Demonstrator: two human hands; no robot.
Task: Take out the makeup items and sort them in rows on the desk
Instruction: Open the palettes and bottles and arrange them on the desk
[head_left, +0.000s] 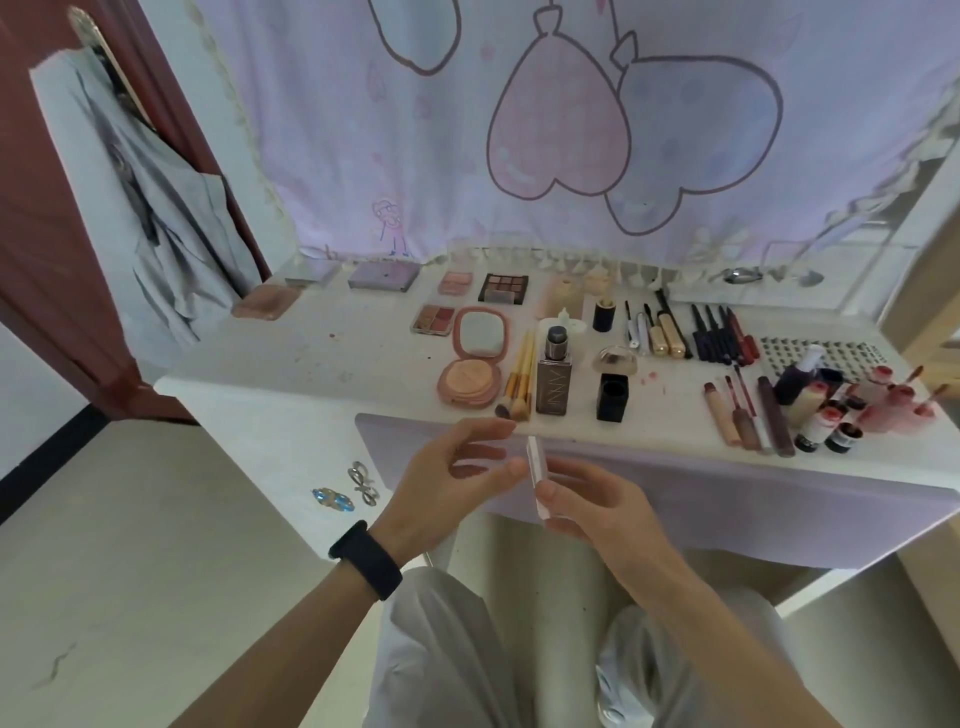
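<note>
A thin pale case stands on edge between my hands, just in front of the desk. My right hand pinches its lower end. My left hand touches its upper side with thumb and fingertips, fingers fairly straight. On the desk lie makeup items in rows: palettes at the back, an open pink compact, gold brushes, a brown foundation bottle, a black cap, pencils and mascaras, lip glosses.
Small red-capped bottles and a studded mat crowd the desk's right end. Two hair clips lie on the white side panel at the left. A grey garment hangs by the brown door. My knees are under the desk.
</note>
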